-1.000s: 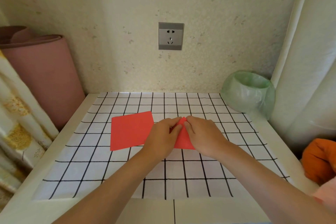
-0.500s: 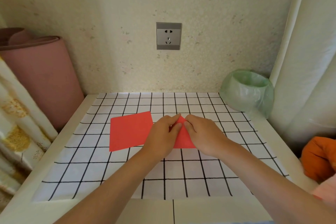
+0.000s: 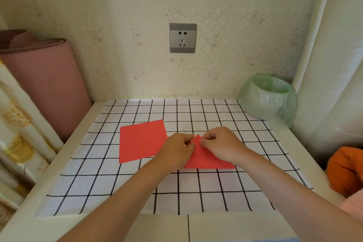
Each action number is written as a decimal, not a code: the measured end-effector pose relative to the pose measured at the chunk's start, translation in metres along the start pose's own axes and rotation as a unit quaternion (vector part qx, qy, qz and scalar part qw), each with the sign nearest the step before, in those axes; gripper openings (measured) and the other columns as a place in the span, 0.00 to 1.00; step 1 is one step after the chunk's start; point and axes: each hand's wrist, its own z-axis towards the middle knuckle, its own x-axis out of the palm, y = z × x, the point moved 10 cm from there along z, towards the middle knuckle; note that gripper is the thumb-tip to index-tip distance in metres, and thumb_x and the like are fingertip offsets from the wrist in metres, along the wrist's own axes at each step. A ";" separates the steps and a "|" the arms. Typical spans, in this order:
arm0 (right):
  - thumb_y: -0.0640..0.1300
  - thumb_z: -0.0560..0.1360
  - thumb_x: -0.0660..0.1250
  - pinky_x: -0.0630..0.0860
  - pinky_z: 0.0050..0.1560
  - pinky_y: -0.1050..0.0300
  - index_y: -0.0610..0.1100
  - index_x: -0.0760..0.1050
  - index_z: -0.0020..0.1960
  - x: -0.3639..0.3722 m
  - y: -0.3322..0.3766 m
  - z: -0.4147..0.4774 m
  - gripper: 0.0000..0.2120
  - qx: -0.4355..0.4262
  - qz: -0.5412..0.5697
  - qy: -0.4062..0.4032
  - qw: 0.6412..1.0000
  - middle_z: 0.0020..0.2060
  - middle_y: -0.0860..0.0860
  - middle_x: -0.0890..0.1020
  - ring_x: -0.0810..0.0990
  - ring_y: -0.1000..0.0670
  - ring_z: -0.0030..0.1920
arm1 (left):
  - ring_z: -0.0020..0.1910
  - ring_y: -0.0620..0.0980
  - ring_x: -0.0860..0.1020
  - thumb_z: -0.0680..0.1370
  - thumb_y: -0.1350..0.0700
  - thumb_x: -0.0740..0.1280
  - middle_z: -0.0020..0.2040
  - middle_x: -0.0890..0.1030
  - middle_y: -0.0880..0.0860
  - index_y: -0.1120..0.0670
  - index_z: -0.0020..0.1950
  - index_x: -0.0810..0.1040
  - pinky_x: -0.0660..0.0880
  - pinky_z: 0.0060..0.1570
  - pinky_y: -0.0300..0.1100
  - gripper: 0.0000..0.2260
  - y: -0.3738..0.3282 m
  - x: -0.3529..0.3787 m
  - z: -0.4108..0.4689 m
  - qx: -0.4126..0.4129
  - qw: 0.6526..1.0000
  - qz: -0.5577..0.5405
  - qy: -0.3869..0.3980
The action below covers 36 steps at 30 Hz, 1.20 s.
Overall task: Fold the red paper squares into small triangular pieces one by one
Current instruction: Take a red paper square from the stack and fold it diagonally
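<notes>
A flat red paper square (image 3: 141,140) lies on the checked table mat (image 3: 196,190), left of centre. To its right lies a red paper folded into a triangle (image 3: 204,160), its tip pointing away from me. My left hand (image 3: 176,151) rests over the triangle's left side, fingertips curled at the tip. My right hand (image 3: 223,144) covers the right side, its fingers pinching the paper near the tip. Much of the triangle is hidden under both hands.
A bin lined with a green bag (image 3: 269,98) stands at the back right corner. A pink rolled mat (image 3: 45,84) leans at the left. An orange cloth (image 3: 347,169) lies off the table's right edge. A wall socket (image 3: 182,37) sits above.
Both hands have stayed at the triangle's tip. The triangle's lower right edge now shows wider beyond my right wrist.
</notes>
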 end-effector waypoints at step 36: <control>0.54 0.78 0.63 0.67 0.56 0.50 0.58 0.84 0.50 0.019 0.015 -0.002 0.10 -0.135 -0.303 -0.017 0.943 0.47 0.56 0.81 0.77 0.50 0.51 | 0.55 0.50 0.73 0.77 0.58 0.64 0.51 0.78 0.51 0.50 0.50 0.86 0.74 0.52 0.48 0.10 -0.016 0.010 -0.007 0.088 0.980 0.179 0.008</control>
